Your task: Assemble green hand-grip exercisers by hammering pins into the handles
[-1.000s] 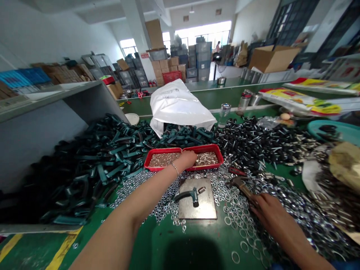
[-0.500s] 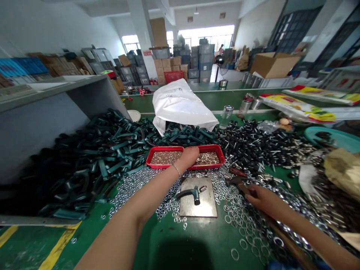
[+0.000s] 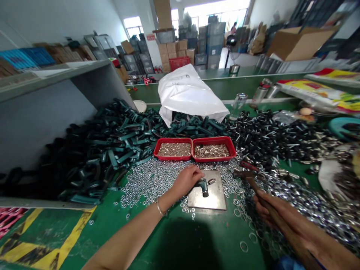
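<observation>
Pinching with the left hand (image 3: pixel 189 179) (impossible to tell on what) over the teal part (image 3: pixel 205 188) on the metal plate (image 3: pixel 209 202), gripping a hammer (image 3: pixel 282 226) with the right hand (image 3: pixel 282 209), seemingly midway, with a ribbed cylinder (image 3: pixel 211 181) loose alongside and heaped teal parts (image 3: pixel 114 159) left untouched.

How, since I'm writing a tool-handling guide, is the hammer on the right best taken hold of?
Likely best by its brown handle, behind the metal head, coming from the person's near right side. The handle is long and slim and slants from the head back toward that side, so a grip can close round it. The right hand has it partway along.
</observation>
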A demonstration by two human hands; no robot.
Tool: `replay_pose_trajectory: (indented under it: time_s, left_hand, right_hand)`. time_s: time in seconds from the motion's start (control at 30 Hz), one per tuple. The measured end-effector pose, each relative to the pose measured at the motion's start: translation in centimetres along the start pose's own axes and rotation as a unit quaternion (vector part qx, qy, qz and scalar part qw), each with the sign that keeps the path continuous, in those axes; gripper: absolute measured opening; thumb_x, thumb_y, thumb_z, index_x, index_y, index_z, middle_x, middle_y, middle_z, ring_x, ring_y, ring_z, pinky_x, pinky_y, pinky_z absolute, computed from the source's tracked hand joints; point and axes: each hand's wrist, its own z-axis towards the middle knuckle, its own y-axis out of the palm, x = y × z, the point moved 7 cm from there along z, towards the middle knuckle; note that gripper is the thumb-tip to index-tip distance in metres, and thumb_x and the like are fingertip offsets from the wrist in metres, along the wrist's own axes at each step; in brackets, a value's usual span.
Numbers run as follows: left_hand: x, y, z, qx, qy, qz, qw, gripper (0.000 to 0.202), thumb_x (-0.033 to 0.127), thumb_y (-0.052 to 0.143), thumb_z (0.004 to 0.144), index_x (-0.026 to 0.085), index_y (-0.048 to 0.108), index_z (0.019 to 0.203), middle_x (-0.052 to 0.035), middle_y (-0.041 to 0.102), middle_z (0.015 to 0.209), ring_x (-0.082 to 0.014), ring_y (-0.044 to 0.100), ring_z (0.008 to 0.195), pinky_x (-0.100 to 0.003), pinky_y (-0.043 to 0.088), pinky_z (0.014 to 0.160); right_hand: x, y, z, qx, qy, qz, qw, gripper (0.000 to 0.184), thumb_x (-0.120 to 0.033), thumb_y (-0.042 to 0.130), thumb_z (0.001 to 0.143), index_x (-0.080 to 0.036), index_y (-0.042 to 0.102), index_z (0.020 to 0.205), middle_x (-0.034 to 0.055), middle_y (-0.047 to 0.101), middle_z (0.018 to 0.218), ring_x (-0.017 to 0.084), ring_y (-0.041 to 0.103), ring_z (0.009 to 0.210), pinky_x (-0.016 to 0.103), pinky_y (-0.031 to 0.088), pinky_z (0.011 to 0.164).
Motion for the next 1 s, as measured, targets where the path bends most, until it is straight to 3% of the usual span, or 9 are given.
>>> replay_pose_trajectory:
  time_s: [0.1, 0.23, 0.3, 0.47, 0.53, 0.63, 0.7, 0.83, 1.0]
  left_hand:
    - [-0.2, 1.5, -0.1, -0.012, -0.023, 0.068, 0.997, 0.023, 0.035, 0.059, 0.092, 0.017, 0.062, 0.078, -0.0020, 0.065, 0.082, -0.0170, 0.059, 0.078, -0.027, 0.043, 0.071]
    - [0.2, 2.4, 0.5, -0.025, -0.013, 0.189, 0.982, 0.025, 0.036, 0.055, 0.095, 0.017, 0.061, 0.079, -0.0047, 0.065, 0.083, -0.0199, 0.060, 0.079, -0.031, 0.044, 0.074]
    - [1.1, 2.8, 0.9, -0.039, 0.037, 0.248, 0.967, 0.024, 0.035, 0.053, 0.095, 0.016, 0.062, 0.083, -0.0071, 0.065, 0.085, -0.0220, 0.060, 0.083, -0.034, 0.044, 0.078]
    - [3.5, 3.5, 0.6, -0.114, 0.207, 0.296, 0.925, 0.027, 0.034, 0.047, 0.098, 0.013, 0.064, 0.096, -0.0115, 0.064, 0.095, -0.0266, 0.058, 0.098, -0.042, 0.041, 0.091]
    - [2.9, 3.0, 0.2, -0.101, 0.165, 0.269, 0.944, 0.052, 0.054, 0.058, 0.088, 0.011, 0.059, 0.117, -0.0149, 0.062, 0.107, -0.0320, 0.055, 0.106, -0.048, 0.040, 0.095]
    - [1.4, 2.6, -1.5, -0.065, 0.075, 0.191, 0.976, 0.114, 0.067, 0.073, 0.067, 0.008, 0.022, 0.150, -0.0212, 0.053, 0.127, -0.0392, 0.047, 0.120, -0.056, 0.034, 0.103]
    - [0.7, 3.0, -2.8, -0.061, 0.039, 0.135, 0.988, 0.118, 0.056, 0.076, 0.072, 0.012, 0.003, 0.154, -0.0197, 0.052, 0.130, -0.0377, 0.045, 0.124, -0.056, 0.033, 0.106]
    - [0.2, 3.7, -3.6, -0.060, 0.006, 0.074, 0.995, 0.118, 0.040, 0.079, 0.074, 0.018, -0.005, 0.154, -0.0153, 0.056, 0.124, -0.0357, 0.046, 0.125, -0.056, 0.032, 0.108]
    - [-0.2, 3.8, -3.0, -0.055, 0.017, 0.057, 0.997, 0.116, 0.036, 0.081, 0.072, 0.017, 0.001, 0.155, -0.0141, 0.057, 0.120, -0.0357, 0.046, 0.122, -0.055, 0.035, 0.106]
  right_hand:
    - [0.0, 1.2, -0.6, -0.025, 0.029, -0.009, 0.999, 0.037, -0.061, 0.052, 0.089, -0.025, 0.061, 0.091, 0.0018, 0.062, 0.071, 0.015, 0.056, 0.056, 0.025, 0.049, 0.049]
    - [-2.5, 2.0, -0.7, -0.014, -0.126, -0.236, 0.963, 0.035, -0.057, 0.052, 0.090, -0.025, 0.061, 0.085, 0.0040, 0.064, 0.074, 0.019, 0.059, 0.067, 0.031, 0.051, 0.061]
    - [-2.9, 2.8, -0.7, -0.028, -0.167, -0.295, 0.941, 0.035, -0.055, 0.047, 0.094, -0.024, 0.060, 0.084, 0.0031, 0.063, 0.071, 0.019, 0.058, 0.066, 0.032, 0.050, 0.063]
    - [-2.0, 4.1, 0.0, -0.070, -0.154, -0.313, 0.935, 0.036, -0.053, 0.037, 0.098, -0.024, 0.055, 0.086, 0.0022, 0.065, 0.075, 0.019, 0.060, 0.064, 0.031, 0.048, 0.061]
    - [-2.7, 4.1, -0.2, -0.043, -0.176, -0.342, 0.922, 0.035, -0.054, 0.037, 0.098, -0.025, 0.054, 0.087, 0.0019, 0.063, 0.073, 0.019, 0.059, 0.064, 0.031, 0.045, 0.061]
    - [-4.2, 4.6, -0.8, -0.012, -0.204, -0.367, 0.908, 0.035, -0.055, 0.033, 0.099, -0.025, 0.053, 0.095, 0.0027, 0.063, 0.074, 0.020, 0.059, 0.064, 0.031, 0.043, 0.062]
    - [-4.9, 5.1, -0.9, 0.006, -0.218, -0.384, 0.897, 0.037, -0.055, 0.029, 0.099, -0.025, 0.052, 0.099, 0.0044, 0.064, 0.078, 0.021, 0.060, 0.066, 0.032, 0.043, 0.063]
    - [-4.0, 5.9, 0.9, -0.001, -0.201, -0.438, 0.876, 0.039, -0.057, 0.035, 0.096, -0.023, 0.054, 0.091, 0.0063, 0.066, 0.076, 0.024, 0.062, 0.067, 0.034, 0.043, 0.064]
    - [-2.4, 5.3, 3.0, -0.048, -0.151, -0.286, 0.945, 0.047, -0.060, 0.030, 0.097, -0.023, 0.055, 0.085, -0.0009, 0.057, 0.062, 0.016, 0.052, 0.052, 0.027, 0.042, 0.050]
